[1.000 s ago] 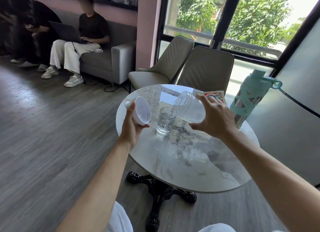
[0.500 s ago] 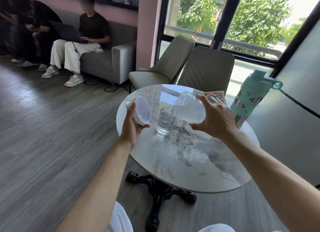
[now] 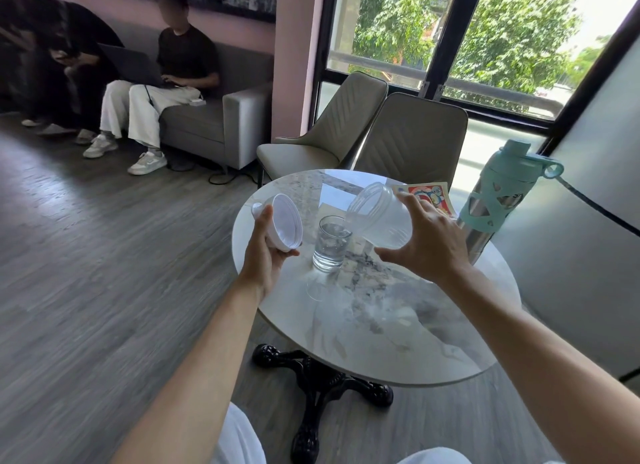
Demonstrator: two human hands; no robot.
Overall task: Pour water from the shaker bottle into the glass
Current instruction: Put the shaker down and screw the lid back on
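A clear glass (image 3: 330, 243) stands on the round marble table (image 3: 398, 328), mostly full of water. My right hand (image 3: 427, 243) holds the translucent shaker bottle (image 3: 379, 217) tilted on its side, its open mouth over the glass's right rim, and water runs into the glass. My left hand (image 3: 265, 252) holds the bottle's white lid (image 3: 282, 221) to the left of the glass, with its hollow inside turned toward me.
A teal and steel water bottle (image 3: 498, 197) stands at the table's right edge, with a colourful card (image 3: 429, 195) behind the shaker. Two grey chairs (image 3: 408, 138) sit behind the table. Two people sit on a grey sofa (image 3: 221, 120) at the back left.
The shaker bottle has tipped a little further and the water level in the glass has risen. My left hand with the lid has stayed in place.
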